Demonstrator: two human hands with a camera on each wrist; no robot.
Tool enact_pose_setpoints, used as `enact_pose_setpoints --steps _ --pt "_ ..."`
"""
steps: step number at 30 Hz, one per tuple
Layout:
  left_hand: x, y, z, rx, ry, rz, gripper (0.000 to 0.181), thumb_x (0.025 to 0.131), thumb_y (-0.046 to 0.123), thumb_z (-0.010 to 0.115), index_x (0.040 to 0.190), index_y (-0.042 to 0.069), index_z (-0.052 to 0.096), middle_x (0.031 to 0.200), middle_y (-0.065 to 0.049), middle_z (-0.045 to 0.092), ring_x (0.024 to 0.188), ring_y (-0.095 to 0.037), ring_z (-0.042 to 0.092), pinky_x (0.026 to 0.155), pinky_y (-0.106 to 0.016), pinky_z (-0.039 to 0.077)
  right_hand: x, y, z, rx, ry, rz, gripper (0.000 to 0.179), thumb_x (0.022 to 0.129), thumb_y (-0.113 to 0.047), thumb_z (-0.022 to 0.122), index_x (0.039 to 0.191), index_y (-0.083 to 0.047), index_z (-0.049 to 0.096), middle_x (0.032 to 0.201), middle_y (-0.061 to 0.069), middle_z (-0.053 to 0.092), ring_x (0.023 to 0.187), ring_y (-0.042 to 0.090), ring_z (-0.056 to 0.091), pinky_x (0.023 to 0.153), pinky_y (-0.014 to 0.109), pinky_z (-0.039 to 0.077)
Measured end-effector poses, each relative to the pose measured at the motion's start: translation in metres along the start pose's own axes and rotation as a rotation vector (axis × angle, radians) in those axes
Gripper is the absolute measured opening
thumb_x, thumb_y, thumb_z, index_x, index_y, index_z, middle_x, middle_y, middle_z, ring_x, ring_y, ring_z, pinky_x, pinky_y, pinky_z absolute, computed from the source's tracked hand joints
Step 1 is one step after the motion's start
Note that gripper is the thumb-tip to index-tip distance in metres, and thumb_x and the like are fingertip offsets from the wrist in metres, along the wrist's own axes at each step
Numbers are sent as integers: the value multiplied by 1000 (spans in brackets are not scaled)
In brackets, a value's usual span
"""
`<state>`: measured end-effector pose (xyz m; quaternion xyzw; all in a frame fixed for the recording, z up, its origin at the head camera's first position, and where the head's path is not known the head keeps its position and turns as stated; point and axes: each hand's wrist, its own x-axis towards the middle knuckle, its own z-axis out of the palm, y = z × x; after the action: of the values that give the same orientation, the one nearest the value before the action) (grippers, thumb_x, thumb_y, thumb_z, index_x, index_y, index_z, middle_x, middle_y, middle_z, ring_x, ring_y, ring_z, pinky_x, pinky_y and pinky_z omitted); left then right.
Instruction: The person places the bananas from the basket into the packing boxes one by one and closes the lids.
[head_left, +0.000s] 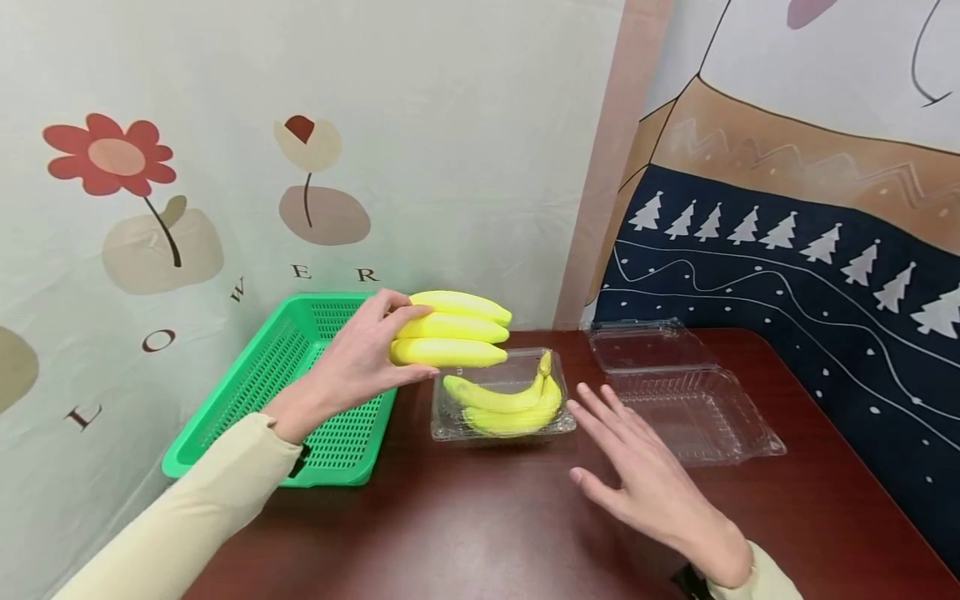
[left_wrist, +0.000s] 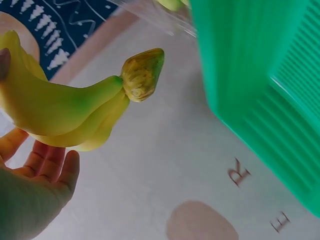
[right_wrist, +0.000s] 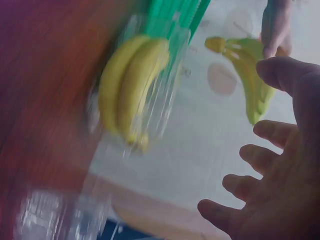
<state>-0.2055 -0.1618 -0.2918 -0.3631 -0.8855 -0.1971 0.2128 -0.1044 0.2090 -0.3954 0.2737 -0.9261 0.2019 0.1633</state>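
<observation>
Yellow banana bunch (head_left: 459, 327), gripped by left hand (head_left: 367, 346), right hand (head_left: 647, 475) spread wide, empty

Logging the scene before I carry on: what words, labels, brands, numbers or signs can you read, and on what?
"L O W E R": spaced letters on the pale backdrop, head view.
"R", "E": on that same backdrop, left wrist view.
Small mark on the backdrop, right wrist view: too blurred to read.
None readable on the green basket, held bananas, banana container or open container.
</observation>
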Motion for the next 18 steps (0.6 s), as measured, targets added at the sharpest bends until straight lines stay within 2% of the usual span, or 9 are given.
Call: enact_pose_setpoints --steps 5,8,12,18 --pt "10 18 15 -33 -21 18 74 75 36 94 133 2 65 121 -14 55 104 -29 53 87 -42 49 -12 24 -16 2 23 106 75 95 -36 74 160 -17 42 169 2 28 157 33 21 116 64 31" --pt "16 28 24 -45 -32 32 74 75 38 95 133 3 66 121 -12 55 105 -27 53 87 -40 49 -19 41 -25 20 47 156 74 97 -34 72 161 -17 39 170 4 27 156 36 20 119 64 25" --pt "23 40 36 -73 -24 63 74 74 37 95 133 3 67 120 -11 55 106 -27 54 87 -39 50 -27 63 -37 59 85 215 75 98 -30 71 163 -16 36 170 6 26 157 36 17 122 63 18" --pt "33 57 55 -129 -1 107 74 74 37 95 135 3 68 119 -11 56 108 -26 55 88 -37 52 -40 99 -52 60 147 323 70 102 -29 67 162 -13 36 170 8 27 157 34 17 124 59 16"
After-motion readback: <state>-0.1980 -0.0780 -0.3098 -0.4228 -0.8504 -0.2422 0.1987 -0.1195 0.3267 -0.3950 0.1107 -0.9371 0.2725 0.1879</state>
